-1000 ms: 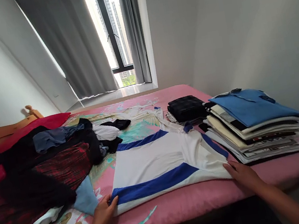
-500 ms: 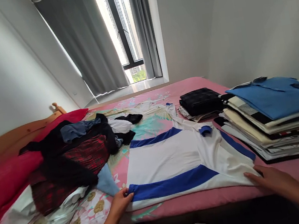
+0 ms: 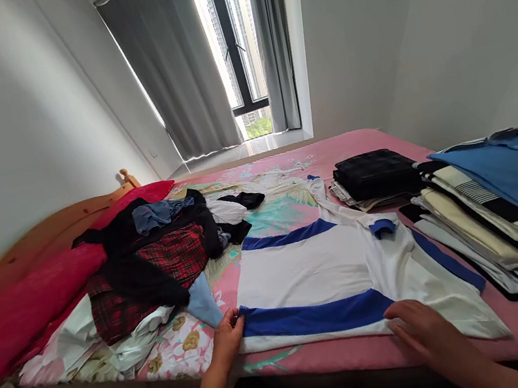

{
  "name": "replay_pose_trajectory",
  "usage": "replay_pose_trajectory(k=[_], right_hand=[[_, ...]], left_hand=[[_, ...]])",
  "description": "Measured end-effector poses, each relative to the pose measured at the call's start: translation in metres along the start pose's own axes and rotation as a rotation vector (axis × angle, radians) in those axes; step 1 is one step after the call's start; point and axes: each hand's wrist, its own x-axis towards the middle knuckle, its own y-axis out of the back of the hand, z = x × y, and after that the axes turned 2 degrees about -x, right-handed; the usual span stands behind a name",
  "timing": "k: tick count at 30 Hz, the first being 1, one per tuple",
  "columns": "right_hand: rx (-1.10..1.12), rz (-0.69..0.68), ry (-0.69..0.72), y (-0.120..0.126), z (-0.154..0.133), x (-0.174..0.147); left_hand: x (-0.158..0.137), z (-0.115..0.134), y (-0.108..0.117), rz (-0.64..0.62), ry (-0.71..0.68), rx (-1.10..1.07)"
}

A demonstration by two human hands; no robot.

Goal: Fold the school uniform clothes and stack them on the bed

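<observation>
A white shirt [image 3: 302,273] with blue bands lies spread on the bed, its near side band running along the front edge of the mattress. My left hand [image 3: 228,338] pinches the shirt's near left corner between thumb and fingers. At the right end of the near band, my right hand [image 3: 420,326] has its fingers closed on the fabric edge. The white cloth right of that hand lies loose and creased. A blue-trimmed end [image 3: 383,228] of the shirt bunches up near its far right part.
Left of the shirt is a heap of unfolded clothes [image 3: 174,254] beside red pillows [image 3: 43,303]. On the right stands a tall stack of folded clothes [image 3: 494,234], with folded black garments [image 3: 375,174] behind it. The pink bed sheet [image 3: 359,141] reaches toward the curtained window.
My right hand has moved inward along the near edge, letting go of the shirt's lower right part, which now lies flat. My left hand keeps its corner. The view has turned slightly left.
</observation>
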Motion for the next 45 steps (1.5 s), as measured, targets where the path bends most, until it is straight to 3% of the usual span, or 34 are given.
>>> replay_pose_trajectory(k=[3,9,14,17,20,23,28,36,45], right_hand=[[-0.022,-0.075,0.02,-0.015,-0.016,-0.003],[-0.056,0.02,0.067,-0.029,-0.034,0.006],[-0.12,0.06,0.002,-0.027,-0.016,0.034],[-0.159,-0.002,-0.038,-0.018,0.004,0.052],[-0.194,-0.101,0.012,-0.009,0.015,0.065],[-0.272,-0.159,0.046,-0.003,0.013,0.074],[-0.385,-0.138,0.073,-0.001,0.008,0.081],[-0.312,-0.235,0.146,-0.011,0.004,0.092],[-0.255,-0.226,0.085,-0.015,0.008,0.091]], left_hand=[[-0.006,-0.003,-0.002,0.045,-0.003,0.072],[0.001,0.004,-0.002,0.034,0.052,0.194],[0.007,0.013,0.0,-0.003,0.029,0.214],[0.008,0.015,0.001,-0.029,0.008,0.221],[0.008,0.017,0.001,-0.034,-0.003,0.242],[0.003,0.02,-0.001,-0.007,-0.022,0.255],[-0.006,0.022,-0.002,0.03,-0.028,0.251],[0.001,0.024,0.0,-0.017,-0.004,0.292],[-0.013,0.024,-0.006,0.073,-0.009,0.4]])
